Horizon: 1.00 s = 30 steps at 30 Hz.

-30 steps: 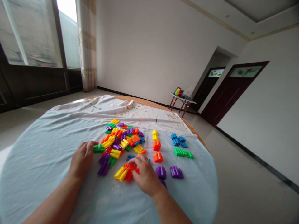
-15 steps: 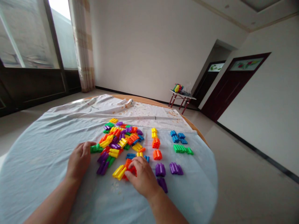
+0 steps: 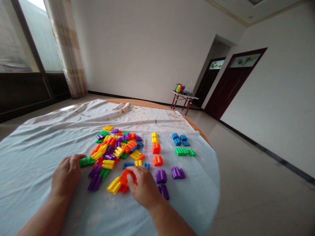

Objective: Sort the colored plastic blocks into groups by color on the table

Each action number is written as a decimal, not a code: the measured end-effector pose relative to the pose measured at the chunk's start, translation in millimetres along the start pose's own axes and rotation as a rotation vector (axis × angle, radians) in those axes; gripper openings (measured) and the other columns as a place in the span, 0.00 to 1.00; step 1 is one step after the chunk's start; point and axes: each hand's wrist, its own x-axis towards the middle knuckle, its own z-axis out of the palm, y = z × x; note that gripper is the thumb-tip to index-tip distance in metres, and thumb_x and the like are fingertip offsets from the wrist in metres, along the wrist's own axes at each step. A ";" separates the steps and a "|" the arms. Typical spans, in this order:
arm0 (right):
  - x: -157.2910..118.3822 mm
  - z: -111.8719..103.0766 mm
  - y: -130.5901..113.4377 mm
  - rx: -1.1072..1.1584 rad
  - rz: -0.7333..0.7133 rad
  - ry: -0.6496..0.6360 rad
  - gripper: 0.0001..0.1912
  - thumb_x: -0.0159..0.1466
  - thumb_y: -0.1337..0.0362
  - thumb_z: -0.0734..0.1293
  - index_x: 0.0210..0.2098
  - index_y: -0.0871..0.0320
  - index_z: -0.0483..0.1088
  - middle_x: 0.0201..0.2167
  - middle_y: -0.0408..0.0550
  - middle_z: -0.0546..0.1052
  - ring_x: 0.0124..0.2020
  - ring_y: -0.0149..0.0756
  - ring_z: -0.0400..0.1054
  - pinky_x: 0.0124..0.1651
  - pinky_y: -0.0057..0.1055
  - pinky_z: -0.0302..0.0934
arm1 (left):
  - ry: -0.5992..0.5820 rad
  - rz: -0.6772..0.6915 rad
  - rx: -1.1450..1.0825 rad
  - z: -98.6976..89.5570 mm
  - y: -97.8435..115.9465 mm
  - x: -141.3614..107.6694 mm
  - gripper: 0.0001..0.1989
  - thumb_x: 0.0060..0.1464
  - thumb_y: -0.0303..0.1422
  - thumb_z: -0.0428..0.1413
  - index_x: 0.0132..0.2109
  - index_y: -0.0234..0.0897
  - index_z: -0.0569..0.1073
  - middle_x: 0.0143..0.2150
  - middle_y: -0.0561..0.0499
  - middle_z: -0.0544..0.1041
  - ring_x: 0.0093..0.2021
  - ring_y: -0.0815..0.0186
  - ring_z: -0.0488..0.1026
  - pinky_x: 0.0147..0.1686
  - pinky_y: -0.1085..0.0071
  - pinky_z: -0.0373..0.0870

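Note:
A mixed pile of ribbed plastic pieces in several colours lies on the cloth-covered table (image 3: pixel 194 196). At the pile's left edge, my left hand (image 3: pixel 66 173) has its fingers closed at a green piece (image 3: pixel 87 161). My right hand (image 3: pixel 142 185) pinches an orange piece (image 3: pixel 126 176) at the pile's near side, beside a yellow piece (image 3: pixel 114 185). Right of the pile, pieces stand in colour groups: yellow (image 3: pixel 154 137), orange (image 3: pixel 158 160), purple (image 3: pixel 161 176), blue (image 3: pixel 180 139) and green (image 3: pixel 182 151).
A small side table (image 3: pixel 184 96) with a colourful item (image 3: pixel 179 88) and a clear plastic bag (image 3: pixel 189 89) stands by the far wall. A curtain (image 3: pixel 65 49) hangs at the left, and a dark red door (image 3: pixel 233 85) is at the right.
The view has shifted right, so the table appears further left. The orange piece at my right hand is now pinched and tilted up. My left hand stays by the green piece.

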 end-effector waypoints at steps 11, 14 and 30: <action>-2.7 3.8 3.4 0.060 0.075 -0.049 0.12 0.64 0.68 0.59 0.45 0.57 0.69 0.39 0.50 0.76 0.42 0.39 0.69 0.48 0.36 0.61 | -0.009 -0.082 0.001 -5.3 8.7 -1.9 0.25 0.56 0.38 0.34 0.40 0.31 0.73 0.44 0.39 0.72 0.51 0.56 0.66 0.52 0.61 0.62; -3.0 2.7 -0.2 0.178 0.106 -0.002 0.12 0.62 0.66 0.62 0.46 0.58 0.68 0.38 0.49 0.75 0.40 0.38 0.69 0.45 0.34 0.62 | -0.017 -0.096 0.018 -7.1 9.1 -2.1 0.25 0.56 0.38 0.34 0.40 0.32 0.73 0.44 0.39 0.72 0.51 0.55 0.65 0.52 0.59 0.61; -10.7 -1.1 -14.0 0.584 0.154 0.078 0.14 0.63 0.62 0.62 0.49 0.53 0.65 0.40 0.49 0.73 0.41 0.36 0.69 0.44 0.32 0.65 | -0.028 -0.123 0.125 4.0 -30.7 12.9 0.27 0.54 0.46 0.33 0.38 0.40 0.73 0.42 0.44 0.74 0.46 0.53 0.70 0.44 0.60 0.67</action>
